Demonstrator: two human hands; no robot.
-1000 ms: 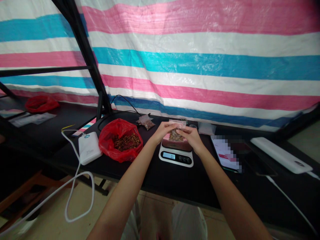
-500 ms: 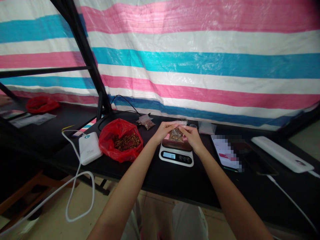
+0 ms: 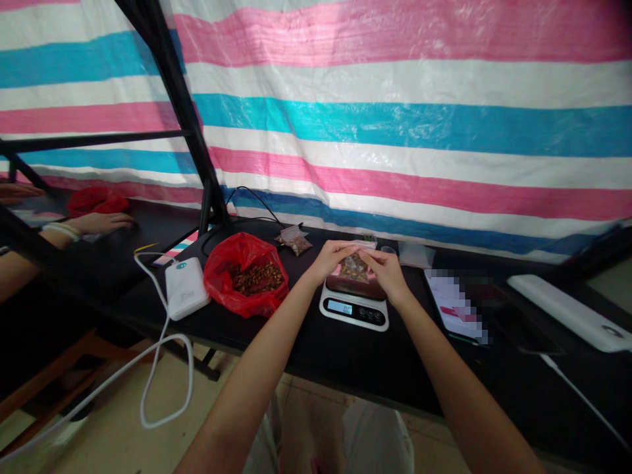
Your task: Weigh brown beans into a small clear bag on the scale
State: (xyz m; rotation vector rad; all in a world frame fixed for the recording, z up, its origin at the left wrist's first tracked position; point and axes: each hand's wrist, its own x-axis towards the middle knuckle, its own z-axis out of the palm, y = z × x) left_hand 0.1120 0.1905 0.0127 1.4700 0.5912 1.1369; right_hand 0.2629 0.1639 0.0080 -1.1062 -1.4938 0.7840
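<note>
My left hand (image 3: 330, 258) and my right hand (image 3: 388, 272) both pinch the top of a small clear bag of brown seeds (image 3: 353, 265). The bag stands on a white kitchen scale (image 3: 354, 309) with a lit display, on a black table (image 3: 316, 342). To the left of the scale lies an open red plastic bag (image 3: 247, 273) holding more brown seeds.
A white power bank (image 3: 185, 288) with a looping white cable lies left of the red bag. A small filled bag (image 3: 296, 242) rests behind. A phone (image 3: 457, 306) and a second white power bank (image 3: 567, 311) lie right. Another person's hand (image 3: 101, 222) rests on the left table near another red bag (image 3: 93, 199).
The view has shifted slightly, so everything sits a little further right. Another person's hand and forearm have come into view at the left table. My hands stay on the small bag.
</note>
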